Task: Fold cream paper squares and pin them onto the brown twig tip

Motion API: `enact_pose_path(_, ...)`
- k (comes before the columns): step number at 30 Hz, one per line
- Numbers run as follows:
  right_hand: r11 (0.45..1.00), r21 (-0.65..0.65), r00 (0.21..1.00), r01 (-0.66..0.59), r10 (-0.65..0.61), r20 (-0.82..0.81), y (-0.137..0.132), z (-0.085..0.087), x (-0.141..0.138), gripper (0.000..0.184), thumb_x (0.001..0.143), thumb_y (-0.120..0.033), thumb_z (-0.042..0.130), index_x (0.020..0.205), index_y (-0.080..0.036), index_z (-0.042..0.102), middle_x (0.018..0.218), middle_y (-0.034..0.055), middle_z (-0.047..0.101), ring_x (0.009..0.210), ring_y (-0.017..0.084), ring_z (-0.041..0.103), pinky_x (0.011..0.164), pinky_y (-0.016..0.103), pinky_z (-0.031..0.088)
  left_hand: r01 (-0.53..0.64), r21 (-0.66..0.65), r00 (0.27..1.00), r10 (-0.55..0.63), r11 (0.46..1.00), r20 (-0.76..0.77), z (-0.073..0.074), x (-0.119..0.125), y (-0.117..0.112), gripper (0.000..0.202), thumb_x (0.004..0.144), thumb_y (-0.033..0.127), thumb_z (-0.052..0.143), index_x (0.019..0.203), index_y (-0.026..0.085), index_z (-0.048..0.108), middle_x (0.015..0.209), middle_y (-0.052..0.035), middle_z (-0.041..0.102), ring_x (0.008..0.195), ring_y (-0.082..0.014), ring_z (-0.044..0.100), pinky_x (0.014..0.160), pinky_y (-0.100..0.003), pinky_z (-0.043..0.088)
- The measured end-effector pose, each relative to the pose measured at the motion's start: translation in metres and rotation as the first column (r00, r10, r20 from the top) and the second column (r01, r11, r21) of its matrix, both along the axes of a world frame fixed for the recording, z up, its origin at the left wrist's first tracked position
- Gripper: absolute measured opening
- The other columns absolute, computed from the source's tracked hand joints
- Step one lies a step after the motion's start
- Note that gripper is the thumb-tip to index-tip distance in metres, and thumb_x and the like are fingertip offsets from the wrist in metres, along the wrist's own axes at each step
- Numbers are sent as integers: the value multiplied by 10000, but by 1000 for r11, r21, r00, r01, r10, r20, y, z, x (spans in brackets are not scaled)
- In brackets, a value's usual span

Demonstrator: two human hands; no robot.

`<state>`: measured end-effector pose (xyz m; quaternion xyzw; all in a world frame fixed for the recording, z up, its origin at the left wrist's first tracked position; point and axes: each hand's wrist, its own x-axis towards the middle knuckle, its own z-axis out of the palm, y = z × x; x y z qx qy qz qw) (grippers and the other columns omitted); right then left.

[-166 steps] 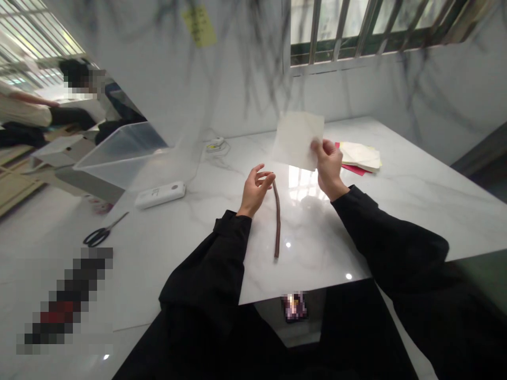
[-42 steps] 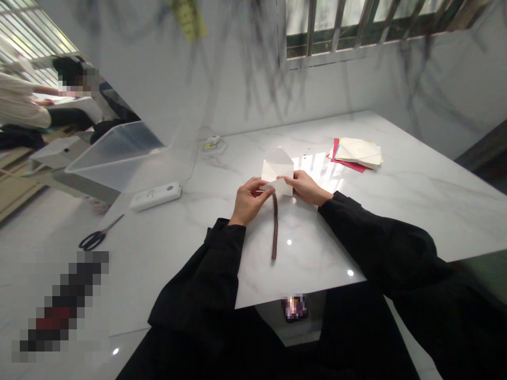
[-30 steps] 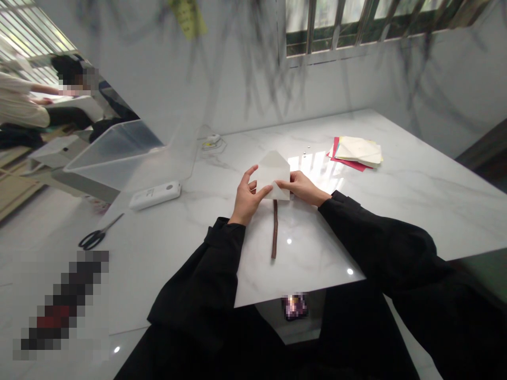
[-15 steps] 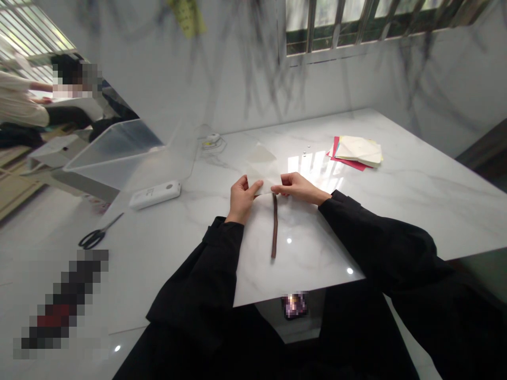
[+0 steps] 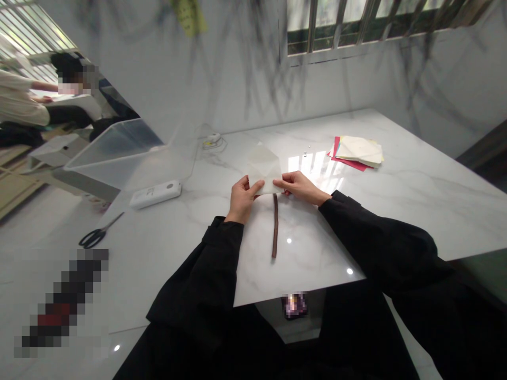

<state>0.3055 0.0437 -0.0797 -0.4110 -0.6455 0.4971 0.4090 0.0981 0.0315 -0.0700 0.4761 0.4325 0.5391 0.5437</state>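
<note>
A folded sheet of pale paper (image 5: 264, 164) lies on the white marble table (image 5: 396, 195), its near edge pinched from both sides. My left hand (image 5: 241, 198) is closed on its near left corner. At its near right corner my right hand (image 5: 300, 187) grips with thumb and fingers pressed together. Just under the hands a thin brown stick (image 5: 274, 227) lies on the table, pointing towards me.
A stack of coloured paper sheets (image 5: 358, 152) lies at the far right. To the left are a clear plastic bin (image 5: 114, 153), a white device (image 5: 155, 193) and black scissors (image 5: 95, 238). Another person (image 5: 24, 105) sits far left.
The paper was held up in my right hand, then brought down to the table and folded. Over the last second both hands closed on its near corners and pressed it down.
</note>
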Motion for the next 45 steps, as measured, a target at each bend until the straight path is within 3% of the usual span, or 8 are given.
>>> enact_pose_path(4,994,-79,991,73,-81,-110,5,-8,-2,686,781,-859,751,738,-178,673,649,24,639,582,135,548,536,270,435,98,-2,995,-98,995,-24,-3,3,-2,580,677,427,960,1134,135,756,1122,-123,823,1023,-279,765,914,-387,609)
enact_pose_path(9,988,-132,967,78,-107,-230,6,-8,-5,654,693,-780,869,793,-156,705,732,25,683,622,125,558,560,260,443,90,12,995,-89,996,-43,-5,2,-1,560,678,416,955,1116,145,736,1121,-106,819,1014,-261,760,927,-376,599)
enact_pose_path(18,987,-132,973,95,-120,-197,4,-4,-5,607,703,-717,880,815,-137,744,724,32,679,606,111,519,564,269,421,59,17,997,-58,998,-51,-5,1,0,534,684,402,945,1092,164,696,1034,-82,810,894,-217,745,848,-341,596)
enact_pose_path(27,989,-106,982,101,-116,-146,4,-6,-4,537,794,-671,843,795,-148,724,688,37,661,581,117,507,538,279,410,81,55,995,-77,995,-62,-7,2,1,512,715,394,930,1114,147,724,1117,-103,799,990,-241,742,875,-339,584)
enact_pose_path(35,990,-100,986,103,-115,-124,1,-3,-4,554,761,-676,861,815,-134,756,686,47,669,565,116,507,515,273,414,87,48,996,-86,995,-26,-7,7,-3,573,710,419,932,1158,158,688,1149,-112,796,969,-240,755,846,-335,605)
enact_pose_path(40,994,-77,994,72,-77,-74,-2,0,-4,524,743,-643,886,780,-135,761,680,57,676,573,128,522,509,277,422,68,33,997,-67,997,-41,-8,8,-1,644,676,436,966,1183,186,657,1007,-67,801,876,-231,766,814,-335,615)
enact_pose_path(45,980,-104,978,170,-181,-107,1,-4,-8,470,735,-580,903,772,-142,735,672,50,669,571,131,530,501,275,410,33,-5,998,-32,999,59,-5,9,-1,731,655,401,989,1252,208,613,1041,-61,794,937,-234,773,860,-353,627)
